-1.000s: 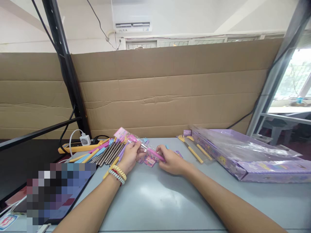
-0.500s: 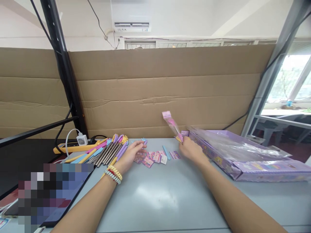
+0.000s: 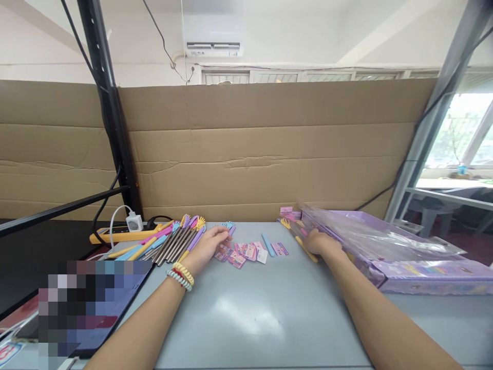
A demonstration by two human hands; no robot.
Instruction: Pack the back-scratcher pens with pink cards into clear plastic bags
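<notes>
My left hand [image 3: 212, 242] rests low over the table with loosely bent fingers, and nothing is visible in its grasp. Just beyond its fingertips lies a back scratcher with a blue claw [image 3: 230, 225]. Left of the wrist lie several back scratchers [image 3: 173, 244] with metal rods and coloured claws and handles. My right hand [image 3: 319, 242] is closed at the side of the purple box [image 3: 435, 277], on a bagged pink back scratcher [image 3: 304, 232]; its fingertips are partly hidden. A yellow back scratcher [image 3: 298, 239] lies beside that hand.
Several small pink cards [image 3: 246, 251] lie mid-table near a blue stick [image 3: 268, 245]. Clear plastic bags [image 3: 370, 231] lie over the box. At the left are a dark screen device [image 3: 111, 313] and a yellow power strip [image 3: 115, 236]. A cardboard panel [image 3: 250, 154] stands behind.
My right hand has moved right and down to the box side. The bagged pink back scratcher, held upright before, is now low beside the box. My left hand's fingers have drawn closer together.
</notes>
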